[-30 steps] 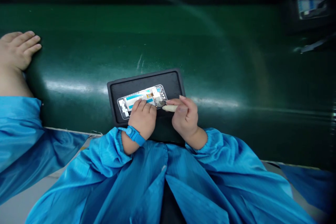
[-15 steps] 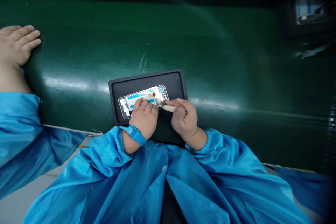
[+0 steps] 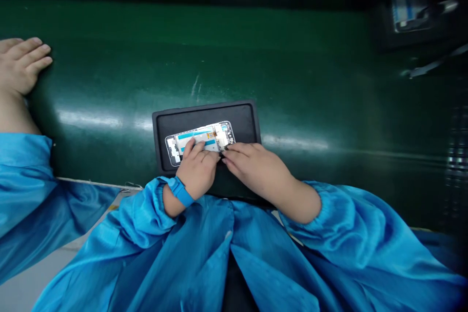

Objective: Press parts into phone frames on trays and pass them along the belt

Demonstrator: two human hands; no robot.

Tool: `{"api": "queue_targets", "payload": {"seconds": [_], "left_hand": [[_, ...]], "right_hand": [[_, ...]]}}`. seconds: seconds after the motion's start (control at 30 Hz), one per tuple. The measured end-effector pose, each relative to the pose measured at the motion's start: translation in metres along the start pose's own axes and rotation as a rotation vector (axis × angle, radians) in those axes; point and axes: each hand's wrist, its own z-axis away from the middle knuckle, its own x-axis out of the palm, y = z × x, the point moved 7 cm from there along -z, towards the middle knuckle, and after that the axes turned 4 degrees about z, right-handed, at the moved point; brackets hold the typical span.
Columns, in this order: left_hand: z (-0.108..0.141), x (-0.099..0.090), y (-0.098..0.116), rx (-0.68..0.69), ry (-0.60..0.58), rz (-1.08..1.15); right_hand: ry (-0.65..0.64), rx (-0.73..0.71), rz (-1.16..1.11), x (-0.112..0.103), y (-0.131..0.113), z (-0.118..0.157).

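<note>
An opened phone (image 3: 222,132), its inner parts and blue strips showing, lies in a black tray (image 3: 243,117) in front of me. My left hand (image 3: 197,168) rests over the phone's near side, two fingers spread on its surface; a blue strap circles the wrist. Close beside it, my right hand (image 3: 252,163) is closed, with fingertips pressed together at the phone's near right edge. Both hands' fingertips almost meet there. Whatever the right fingers hold, if anything, is hidden.
Another person's hand (image 3: 22,66) lies on the green table surface (image 3: 120,68) at the left. At the upper right a second opened phone (image 3: 407,0) sits on a dark holder, with a blurred metallic strip (image 3: 431,66) below it.
My right hand has turned over and come in closer to the left. The pale-handled tool it held no longer shows. My left fingers have spread and shifted slightly.
</note>
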Motion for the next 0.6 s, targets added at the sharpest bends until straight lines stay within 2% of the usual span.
{"api": "queue_targets", "payload": {"seconds": [0.1, 0.27, 0.37, 0.43, 0.5, 0.6], "left_hand": [[0.002, -0.003, 0.004, 0.051, 0.038, -0.038], [0.004, -0.008, 0.008, 0.125, 0.126, -0.055], [0.003, -0.009, 0.009, 0.120, 0.176, -0.051], [0.001, -0.007, 0.009, 0.091, 0.181, -0.078], [-0.003, -0.003, 0.009, 0.065, 0.148, -0.109], [-0.007, 0.005, 0.009, 0.045, 0.067, -0.126]], "right_hand": [[-0.046, -0.032, 0.091, 0.006, -0.002, 0.003], [0.018, 0.000, 0.154, 0.005, 0.000, 0.007], [0.049, 0.027, 0.069, 0.005, 0.004, 0.006], [0.106, 0.070, -0.070, 0.002, 0.010, 0.005], [0.223, 0.224, -0.238, -0.005, 0.025, 0.005], [0.475, 0.568, -0.501, -0.011, 0.054, 0.016]]}}
